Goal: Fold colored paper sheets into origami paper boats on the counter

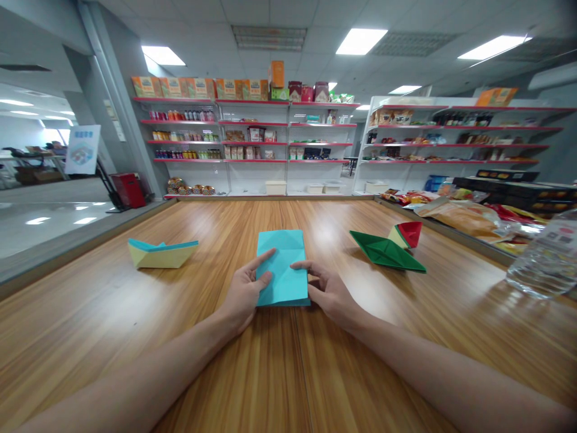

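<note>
A folded sheet of light-blue paper [283, 282] is between my hands at the middle of the wooden table, with a crease across its upper part. My left hand [247, 288] grips its left edge, thumb and index finger lying on the top face. At the right edge my right hand [327, 291] pinches the paper, index finger on top and thumb at the side. The lower right corner shows more than one layer. Any fingers beneath the sheet are hidden.
On the wooden table [180, 337], a yellow-and-blue paper boat [163, 255] stands left. A green paper boat [387, 252] and a red-and-yellow folded paper piece [408, 234] are right. A clear plastic bottle [543, 264] and snack packets [464, 216] lie further right. Stocked shelves [252, 123] stand behind.
</note>
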The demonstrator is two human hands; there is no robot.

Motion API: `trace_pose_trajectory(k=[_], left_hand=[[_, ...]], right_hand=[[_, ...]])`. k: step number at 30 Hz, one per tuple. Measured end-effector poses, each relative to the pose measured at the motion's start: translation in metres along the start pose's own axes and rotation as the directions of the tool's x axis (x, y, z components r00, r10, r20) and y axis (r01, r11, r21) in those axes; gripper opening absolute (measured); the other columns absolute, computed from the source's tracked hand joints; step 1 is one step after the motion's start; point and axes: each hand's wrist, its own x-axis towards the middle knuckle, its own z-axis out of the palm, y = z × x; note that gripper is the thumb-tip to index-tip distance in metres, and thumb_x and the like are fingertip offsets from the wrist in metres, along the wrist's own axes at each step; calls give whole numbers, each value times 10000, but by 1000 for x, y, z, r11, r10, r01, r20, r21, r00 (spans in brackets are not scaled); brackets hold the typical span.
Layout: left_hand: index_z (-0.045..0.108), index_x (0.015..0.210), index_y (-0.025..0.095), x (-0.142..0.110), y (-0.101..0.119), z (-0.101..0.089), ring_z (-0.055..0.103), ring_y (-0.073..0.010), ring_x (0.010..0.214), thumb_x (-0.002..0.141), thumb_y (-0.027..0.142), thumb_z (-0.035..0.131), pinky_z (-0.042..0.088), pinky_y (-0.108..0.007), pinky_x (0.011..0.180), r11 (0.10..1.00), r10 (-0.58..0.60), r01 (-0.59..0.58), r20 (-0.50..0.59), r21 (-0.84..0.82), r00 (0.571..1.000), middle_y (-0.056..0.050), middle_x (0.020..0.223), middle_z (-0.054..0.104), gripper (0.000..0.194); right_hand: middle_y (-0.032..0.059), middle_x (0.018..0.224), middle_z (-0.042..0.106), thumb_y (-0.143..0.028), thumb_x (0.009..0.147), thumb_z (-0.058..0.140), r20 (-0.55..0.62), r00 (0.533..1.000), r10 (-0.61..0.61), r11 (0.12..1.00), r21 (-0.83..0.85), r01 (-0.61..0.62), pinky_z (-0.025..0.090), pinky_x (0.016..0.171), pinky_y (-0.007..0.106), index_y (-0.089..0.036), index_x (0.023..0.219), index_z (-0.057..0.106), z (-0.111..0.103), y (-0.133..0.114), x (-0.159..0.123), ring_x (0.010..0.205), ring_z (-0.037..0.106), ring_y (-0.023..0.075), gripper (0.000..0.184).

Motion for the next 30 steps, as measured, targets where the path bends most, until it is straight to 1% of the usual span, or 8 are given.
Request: trace_pose_trajectory(k=[5, 9, 11, 14, 17, 19, 22, 30], left_hand=[[513, 1286, 160, -3, 2, 1, 640, -139, 669, 710, 210, 727, 514, -251, 665, 998, -49, 45, 81, 53, 996, -96, 906, 706, 616], [490, 1298, 169, -3, 5, 1, 644, -157, 672, 697, 231, 743, 512, -260, 642, 998, -63, 60, 79, 34, 995, -103, 929, 697, 655], [466, 1312, 162, -4, 8, 2, 645, -179, 684, 737, 351, 705, 519, -293, 641, 998, -54, 56, 47, -41, 997, -118, 940, 687, 651], [378, 1356, 188, -6, 11, 3, 634, -201, 699, 765, 553, 603, 517, -343, 652, 990, 9, 1, 67, -143, 998, -105, 889, 676, 730], [395, 1317, 233, -10, 12, 6, 605, -169, 709, 670, 446, 747, 485, -292, 680, 991, 131, -129, 135, -21, 982, -43, 838, 658, 767], [541, 1162, 204, -12, 12, 7, 557, -129, 655, 604, 325, 810, 438, -218, 622, 962, 176, -198, 125, 188, 976, -5, 771, 632, 632], [664, 862, 148, -13, 14, 6, 449, -95, 547, 614, 318, 785, 341, -182, 514, 868, 200, -206, 62, 452, 978, 32, 602, 541, 324], [679, 778, 154, -12, 15, 5, 477, -122, 572, 559, 320, 800, 366, -199, 537, 847, 164, -164, 45, 506, 985, 21, 611, 563, 301]], right_hand=[[74, 1136, 526, -174, 752, 581, -67, 982, -175, 976, -145, 164, 525, 682, 265, -227, 1024, 676, -11, 4, 6, 901, 600, 171, 293], [72, 1157, 521, -145, 732, 569, -33, 978, -204, 969, -147, 198, 520, 743, 276, -227, 928, 718, -16, 5, 10, 1031, 560, 201, 259], [68, 1108, 554, -158, 726, 575, -74, 981, -182, 977, -130, 171, 518, 723, 282, -214, 890, 722, -16, 8, 11, 974, 581, 192, 227], [49, 888, 613, -203, 709, 598, -222, 972, -82, 994, -94, 63, 492, 569, 267, -177, 880, 706, -15, 12, 12, 697, 592, 140, 204], [-10, 621, 575, -219, 694, 611, -308, 951, -28, 997, -74, 6, 415, 477, 240, -147, 859, 680, -15, 15, 14, 508, 498, 99, 193], [-30, 566, 546, -217, 686, 617, -290, 957, -31, 997, -71, 11, 379, 465, 228, -146, 837, 669, -14, 14, 14, 485, 470, 92, 174], [-37, 571, 534, -234, 685, 637, -225, 974, -37, 998, -56, 25, 364, 472, 224, -157, 827, 654, -14, 12, 14, 501, 474, 94, 162], [-35, 570, 538, -357, 668, 732, -140, 990, -25, 1000, -14, 24, 372, 482, 221, -168, 838, 673, -18, 9, 10, 515, 484, 98, 261]])
